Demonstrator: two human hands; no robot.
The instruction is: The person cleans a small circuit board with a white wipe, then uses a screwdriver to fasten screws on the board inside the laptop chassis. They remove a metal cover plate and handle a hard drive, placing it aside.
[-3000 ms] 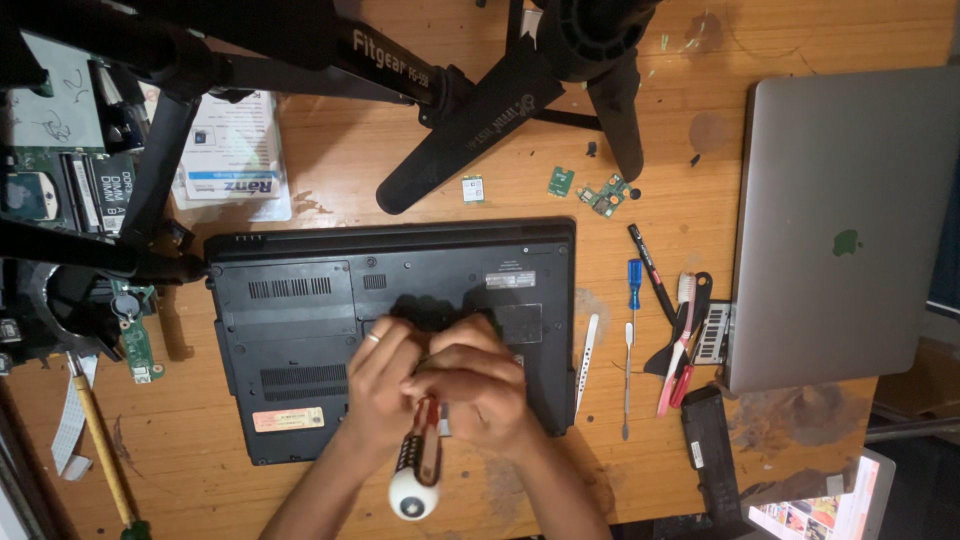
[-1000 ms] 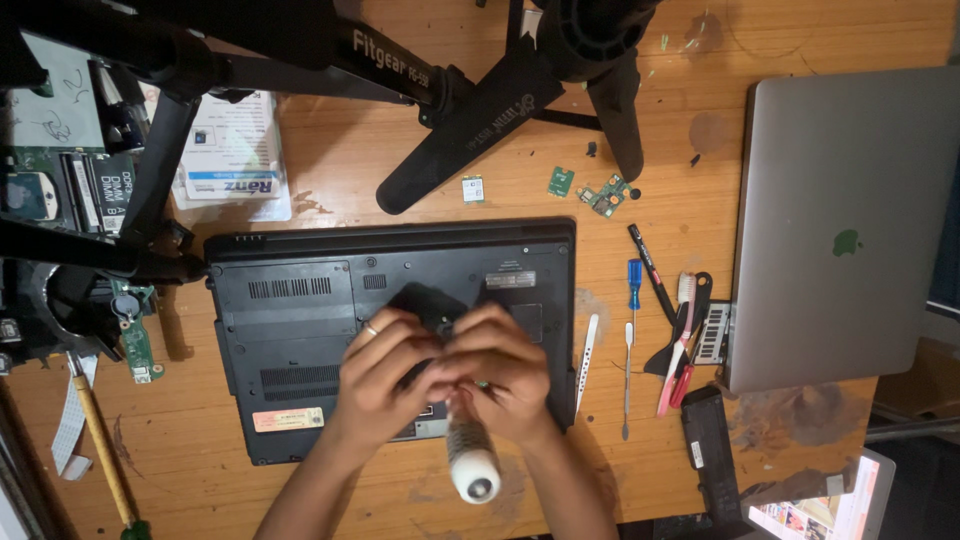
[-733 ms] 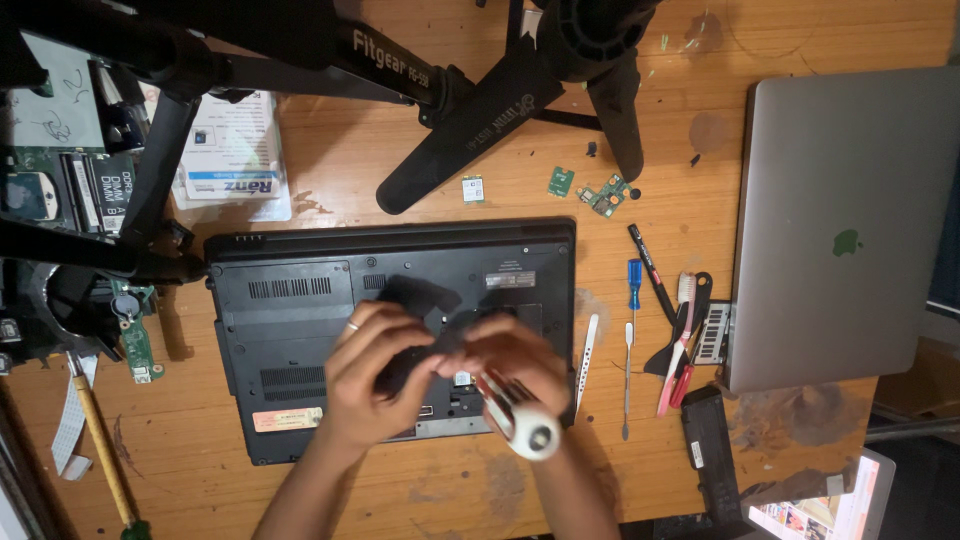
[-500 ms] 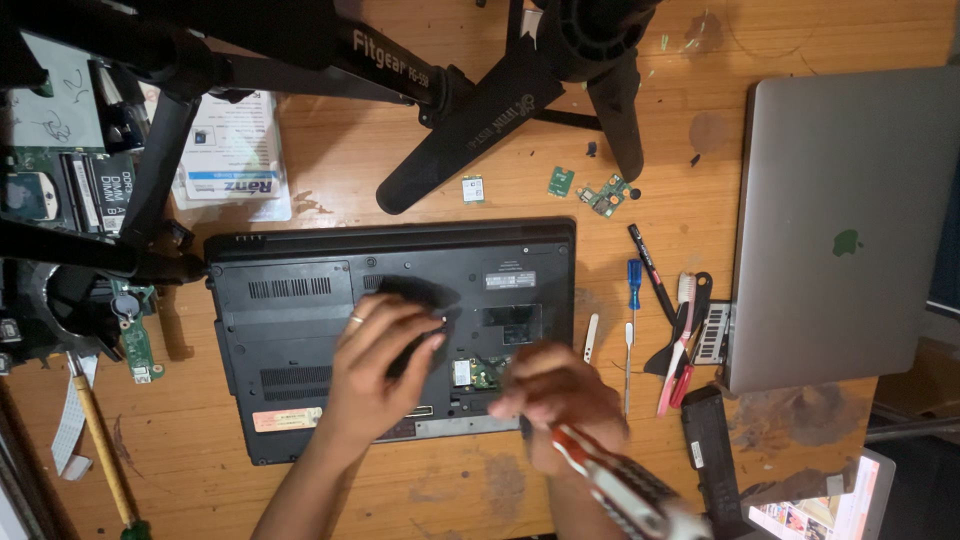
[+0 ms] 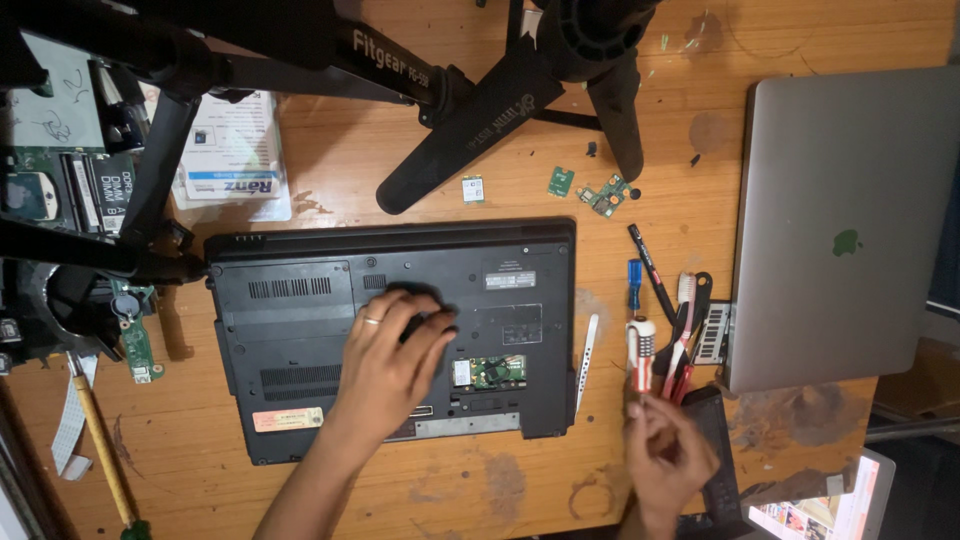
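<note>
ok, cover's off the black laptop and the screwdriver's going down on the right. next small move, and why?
Probably let go of the screwdriver among the tools beside the silver laptop; the right hand is at its tip there. The left hand rests on the black laptop beside the open bay, where a green card shows.

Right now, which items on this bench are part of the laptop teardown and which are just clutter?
In use:
- black laptop, upside down, under left hand
- exposed green board
- red-and-white screwdriver at right hand

Lying about:
- silver laptop
- tripod legs
- toothbrush
- loose small boards
</note>
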